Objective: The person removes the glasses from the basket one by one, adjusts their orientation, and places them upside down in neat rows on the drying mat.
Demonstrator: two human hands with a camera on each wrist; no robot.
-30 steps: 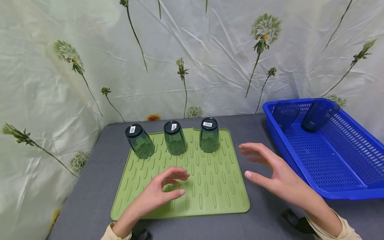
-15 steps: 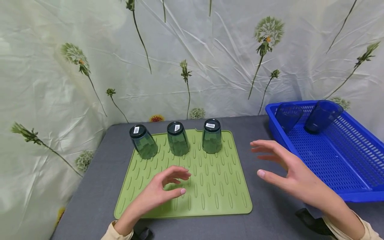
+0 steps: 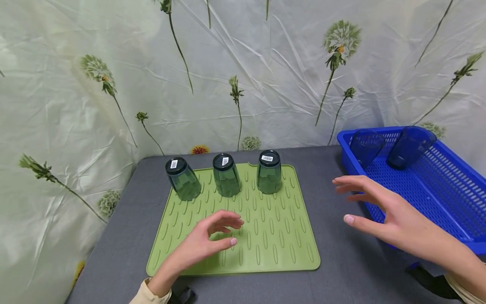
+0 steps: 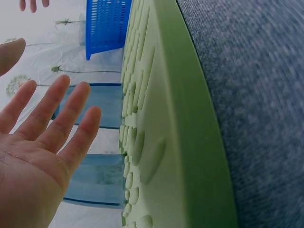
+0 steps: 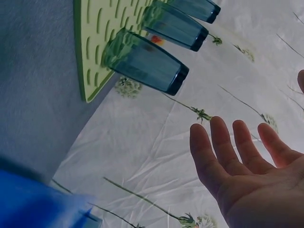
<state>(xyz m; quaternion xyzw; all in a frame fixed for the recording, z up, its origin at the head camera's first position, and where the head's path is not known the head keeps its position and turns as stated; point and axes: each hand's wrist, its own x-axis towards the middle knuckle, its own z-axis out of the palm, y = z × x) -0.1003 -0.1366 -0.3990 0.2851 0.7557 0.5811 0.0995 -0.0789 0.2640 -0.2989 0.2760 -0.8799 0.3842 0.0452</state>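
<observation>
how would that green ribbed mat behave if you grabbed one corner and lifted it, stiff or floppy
Probably floppy: the green mat looks thin, soft-edged and moulded, like silicone, so a lifted corner would likely bend rather than raise the whole sheet. It would probably grip the grey tabletop rather than slide. The three upside-down cups on its far edge might tip.

L hand hovers palm-down w/ fingers loosely curled, thumb tucked below, holding nothing; wrist cam shows its fingers fairly straight & together. R hand reaches fwd, higher up, fingers spread & nearly straight, thumb out to the side, also holding nothing. Both forearms bare down to pale cuffs.
</observation>
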